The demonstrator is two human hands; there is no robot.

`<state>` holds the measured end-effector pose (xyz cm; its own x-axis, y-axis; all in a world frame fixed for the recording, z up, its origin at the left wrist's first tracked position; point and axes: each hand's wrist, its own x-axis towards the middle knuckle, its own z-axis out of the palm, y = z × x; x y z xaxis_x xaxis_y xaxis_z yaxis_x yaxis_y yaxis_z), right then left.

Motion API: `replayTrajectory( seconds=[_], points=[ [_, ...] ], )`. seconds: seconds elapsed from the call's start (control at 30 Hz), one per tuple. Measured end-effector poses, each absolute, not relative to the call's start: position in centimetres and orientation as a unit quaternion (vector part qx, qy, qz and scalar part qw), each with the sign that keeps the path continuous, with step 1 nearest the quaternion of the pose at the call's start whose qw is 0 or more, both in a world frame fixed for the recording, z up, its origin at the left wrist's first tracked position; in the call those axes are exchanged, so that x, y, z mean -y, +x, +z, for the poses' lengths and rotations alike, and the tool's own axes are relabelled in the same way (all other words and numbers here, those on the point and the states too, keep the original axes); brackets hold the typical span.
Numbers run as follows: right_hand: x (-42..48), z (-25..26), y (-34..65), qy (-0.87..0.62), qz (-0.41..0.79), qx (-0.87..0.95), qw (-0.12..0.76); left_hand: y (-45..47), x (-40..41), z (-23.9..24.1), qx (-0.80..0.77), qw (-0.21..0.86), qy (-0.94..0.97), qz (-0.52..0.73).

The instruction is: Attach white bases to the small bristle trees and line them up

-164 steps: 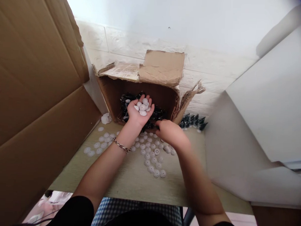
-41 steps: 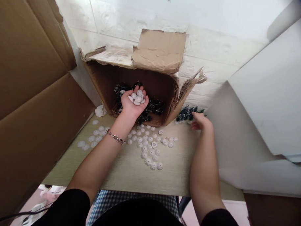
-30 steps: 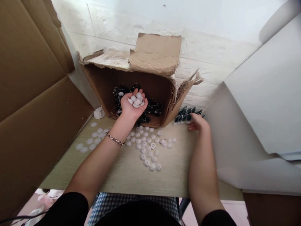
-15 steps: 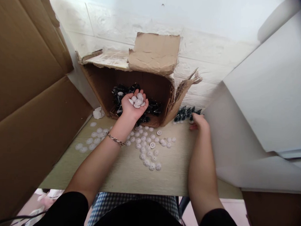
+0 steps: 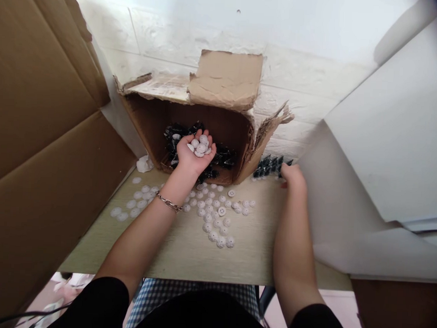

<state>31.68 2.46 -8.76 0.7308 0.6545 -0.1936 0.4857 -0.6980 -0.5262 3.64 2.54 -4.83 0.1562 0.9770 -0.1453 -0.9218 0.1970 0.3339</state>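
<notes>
My left hand (image 5: 197, 152) is palm up and cupped in front of the carton's opening, holding a small heap of white round bases (image 5: 201, 145). Behind and under it, dark green miniature trees (image 5: 184, 130) with white flecks lie inside the carton. At the right, my right hand (image 5: 292, 176) pinches a miniature tree at the end of a standing row of miniature trees (image 5: 268, 165); its fingertips are mostly hidden. Many loose white bases (image 5: 216, 214) are spread over the table below my left hand, a few turned underside up.
The torn cardboard carton (image 5: 246, 141) lies with its opening toward me, against a white brick-patterned wall (image 5: 307, 81). Large cardboard (image 5: 42, 167) walls off the left side; a white panel (image 5: 380, 131) bounds the right. Crumpled white paper (image 5: 144, 164) sits by the carton on the pale table (image 5: 247, 256).
My right hand has shifted slightly right along the end of the tree row. My left hand stays cupped around the white bases, and the whole view has moved a little.
</notes>
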Motion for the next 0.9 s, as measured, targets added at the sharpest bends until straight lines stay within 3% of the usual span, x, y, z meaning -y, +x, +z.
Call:
replayTrajectory(
  seconds=[0.13, 0.3, 0.47, 0.6, 0.77, 0.9],
  points=[
    [-1.4, -6.2, 29.9, -0.899, 0.144, 0.355, 0.211, 3.5, -2.5, -4.6, -0.163, 0.754, 0.083, 0.631],
    [2.1, -1.8, 26.1, -0.849, 0.062, 0.509, 0.128, 3.2, -2.4, -4.4, -0.157, 0.752, 0.083, 0.635],
    [7.0, 0.8, 20.2, -0.688, 0.077, 0.718, 0.072, 3.2, -2.4, -4.4, -0.154, 0.752, 0.088, 0.635],
    [7.2, -2.0, 14.8, -0.579, 0.036, 0.812, 0.067, 3.3, -2.5, -4.5, -0.154, 0.753, 0.088, 0.633],
    [4.4, -6.9, 10.9, -0.551, 0.009, 0.834, 0.029, 3.6, -2.4, -4.5, -0.164, 0.754, 0.08, 0.631],
    [3.3, -7.7, 11.0, -0.533, 0.0, 0.845, 0.033, 3.6, -2.3, -4.4, -0.167, 0.755, 0.071, 0.63]
  ],
)
